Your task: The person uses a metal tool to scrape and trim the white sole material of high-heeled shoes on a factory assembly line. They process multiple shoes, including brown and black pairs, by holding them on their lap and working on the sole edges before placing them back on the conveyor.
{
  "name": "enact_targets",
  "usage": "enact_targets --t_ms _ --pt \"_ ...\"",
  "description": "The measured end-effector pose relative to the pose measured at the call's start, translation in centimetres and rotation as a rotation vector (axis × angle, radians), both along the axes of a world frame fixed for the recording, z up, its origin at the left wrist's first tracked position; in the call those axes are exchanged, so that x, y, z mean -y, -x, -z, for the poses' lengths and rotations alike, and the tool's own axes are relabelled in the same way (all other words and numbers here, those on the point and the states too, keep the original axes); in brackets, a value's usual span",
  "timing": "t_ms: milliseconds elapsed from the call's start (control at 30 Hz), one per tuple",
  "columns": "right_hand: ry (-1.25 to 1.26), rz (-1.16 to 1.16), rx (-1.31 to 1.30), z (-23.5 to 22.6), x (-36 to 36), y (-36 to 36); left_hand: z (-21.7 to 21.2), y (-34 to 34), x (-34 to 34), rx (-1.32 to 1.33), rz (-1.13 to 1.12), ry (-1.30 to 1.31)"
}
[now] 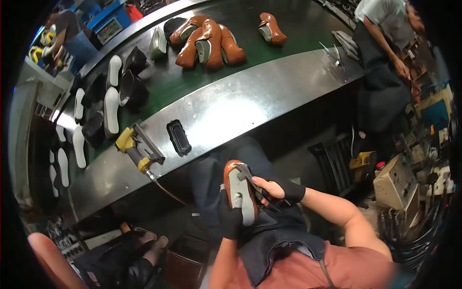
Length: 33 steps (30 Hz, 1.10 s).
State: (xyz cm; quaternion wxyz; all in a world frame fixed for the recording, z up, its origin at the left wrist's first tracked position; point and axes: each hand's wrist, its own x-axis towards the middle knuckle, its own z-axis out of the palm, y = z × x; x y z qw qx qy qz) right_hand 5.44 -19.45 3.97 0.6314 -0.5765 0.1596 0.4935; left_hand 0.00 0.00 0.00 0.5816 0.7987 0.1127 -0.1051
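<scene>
Above my lap, my left hand (230, 217) in a dark fingerless glove is closed round the heel end of a shoe on its last (234, 184). The shoe's grey underside faces up, and glossy orange-brown leather wraps its toe. My right hand (273, 188), also in a dark fingerless glove, grips a pair of dark metal pincers (246, 172). The head of the pincers lies over the toe edge of the shoe. Whether its jaws pinch the leather is too small to tell.
Across the metal-edged bench lie a yellow nail gun (130, 143) with a hose, a black tray (179, 137), several brown lasted shoes (210, 45), one apart (272, 30), and pale insoles (111, 108) beside black uppers (132, 89). A co-worker (385, 58) stands at far right, near a control box (392, 180).
</scene>
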Motion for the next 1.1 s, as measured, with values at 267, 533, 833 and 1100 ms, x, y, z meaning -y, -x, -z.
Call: enact_targets --t_ms 267,533,833,1100 --pt "0.166 -0.352 0.539 3.4 3.9 -1.2 0.4 -3.4 -0.9 0.224 0.0 -0.158" --pt "0.486 -0.707 0.613 -2.3 2.8 -4.0 3.0 -1.3 -0.5 0.229 -0.119 0.101" --pt "0.619 -0.753 1.134 -3.1 -1.2 -0.6 3.9 2.1 0.3 0.187 -0.115 0.287" --pt "0.492 -0.724 1.356 1.5 1.5 -1.1 3.8 -1.1 -1.7 -0.274 0.009 0.992"
